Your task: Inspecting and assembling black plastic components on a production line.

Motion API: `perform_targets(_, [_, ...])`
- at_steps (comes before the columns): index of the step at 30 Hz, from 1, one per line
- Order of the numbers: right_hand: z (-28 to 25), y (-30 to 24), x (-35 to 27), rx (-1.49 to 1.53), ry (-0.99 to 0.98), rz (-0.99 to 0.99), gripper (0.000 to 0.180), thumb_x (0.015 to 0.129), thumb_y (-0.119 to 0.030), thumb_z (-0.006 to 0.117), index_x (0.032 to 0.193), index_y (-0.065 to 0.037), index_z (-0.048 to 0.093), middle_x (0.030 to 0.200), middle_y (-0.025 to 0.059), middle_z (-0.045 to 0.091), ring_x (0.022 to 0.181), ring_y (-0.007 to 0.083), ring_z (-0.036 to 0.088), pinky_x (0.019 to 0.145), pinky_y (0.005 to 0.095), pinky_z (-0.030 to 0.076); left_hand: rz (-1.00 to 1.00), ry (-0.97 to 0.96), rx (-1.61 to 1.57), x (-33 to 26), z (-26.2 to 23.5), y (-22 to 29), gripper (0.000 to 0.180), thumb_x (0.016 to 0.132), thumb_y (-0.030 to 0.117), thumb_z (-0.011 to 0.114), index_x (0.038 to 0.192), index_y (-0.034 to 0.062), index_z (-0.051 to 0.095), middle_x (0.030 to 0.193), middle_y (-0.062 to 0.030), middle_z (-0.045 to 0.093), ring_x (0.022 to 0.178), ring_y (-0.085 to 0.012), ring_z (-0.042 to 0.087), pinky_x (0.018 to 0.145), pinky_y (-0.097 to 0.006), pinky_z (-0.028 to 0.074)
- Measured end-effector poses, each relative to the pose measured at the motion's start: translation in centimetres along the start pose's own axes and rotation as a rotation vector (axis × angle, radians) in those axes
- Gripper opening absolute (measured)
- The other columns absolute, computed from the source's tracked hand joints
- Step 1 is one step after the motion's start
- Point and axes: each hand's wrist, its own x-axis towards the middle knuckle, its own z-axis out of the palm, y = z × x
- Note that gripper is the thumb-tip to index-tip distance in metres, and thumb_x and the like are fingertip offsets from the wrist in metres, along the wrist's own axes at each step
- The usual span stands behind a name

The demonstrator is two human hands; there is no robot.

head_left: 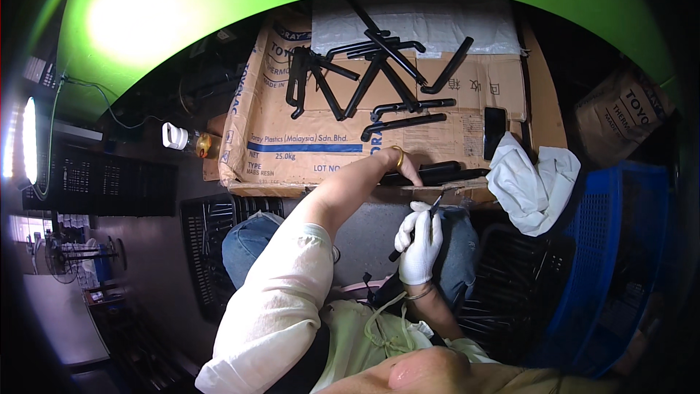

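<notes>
At frame centre, your bare left hand (405,166) grips the black plastic part (437,173) on the cardboard sheet (306,138); your gloved right hand (419,248) clenches a small cutter (423,228). A slip could nick your ungloved fingers.

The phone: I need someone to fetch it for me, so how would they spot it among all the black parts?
Find the flattened cardboard sheet covering the work surface. At its right side, just above the crumpled white cloth, lies the phone. Unlike the thin bent black parts scattered to its left, it is a flat, glossy black rectangle.
</notes>
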Motion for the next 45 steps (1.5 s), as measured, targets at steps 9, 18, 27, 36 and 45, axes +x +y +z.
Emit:
perform_targets(9, [2.9, 1.3, -0.3, -0.026, -0.058, 0.040, 0.023, 0.106, -0.023, 0.042, 0.112, -0.004, 0.053, 0.072, -0.0006, 0.047, 0.051, 0.0054, 0.040, 0.043, 0.0200, 0.035, -0.314, -0.097, -0.149, -8.4, 0.3, -8.1, 0.087, 0.068, 0.050, 0.079, 0.134, -0.0022, 0.053, 0.133, -0.0262, 0.054, 0.124, -0.0323, 0.052, 0.102, -0.042, 0.042])
perform_targets(18, [2.6, 2.0, 0.5, -0.097, 0.016, -0.005, 0.024, 0.105, -0.024, 0.043, 0.114, -0.004, 0.054, 0.072, -0.0017, 0.048, 0.051, 0.0050, 0.040, 0.042, 0.0202, 0.034, 0.076, 0.099, -0.355, -18.5, -1.0, -6.2, 0.066, 0.074, 0.026, 0.080, 0.128, -0.0006, 0.053, 0.114, -0.0103, 0.067, 0.105, -0.0186, 0.060, 0.094, -0.030, 0.046])
perform_targets(27, [3.3, 2.2, 0.7, -0.141, -0.002, 0.017, 0.021, 0.105, -0.022, 0.042, 0.111, -0.005, 0.053, 0.071, -0.0011, 0.047, 0.051, 0.0054, 0.040, 0.042, 0.0202, 0.034, -0.309, 0.160, -0.228, -29.9, 3.5, -21.8, 0.082, 0.069, 0.021, 0.083, 0.140, 0.0052, 0.046, 0.127, -0.0116, 0.061, 0.119, -0.0215, 0.055, 0.104, -0.035, 0.041])
perform_targets(36, [2.6, 2.8, 1.0, -0.157, 0.027, -0.005, 0.024, 0.106, -0.024, 0.043, 0.112, -0.005, 0.055, 0.072, -0.0016, 0.048, 0.051, 0.0048, 0.041, 0.042, 0.0200, 0.035, -0.225, 0.502, -0.277, -28.5, 1.6, -16.4, 0.059, 0.066, 0.019, 0.080, 0.121, 0.0067, 0.062, 0.097, -0.0069, 0.071, 0.089, -0.0173, 0.064, 0.084, -0.030, 0.049])
perform_targets(45, [3.1, 2.8, 1.0, -0.191, 0.002, 0.000, 0.023, 0.106, -0.024, 0.043, 0.112, -0.005, 0.054, 0.072, -0.0017, 0.047, 0.051, 0.0044, 0.040, 0.042, 0.0197, 0.035, -0.414, 1.397, -0.824, -32.3, 2.9, -27.5, 0.059, 0.070, 0.016, 0.082, 0.120, -0.0004, 0.055, 0.095, -0.0129, 0.070, 0.084, -0.0216, 0.067, 0.077, -0.032, 0.053])
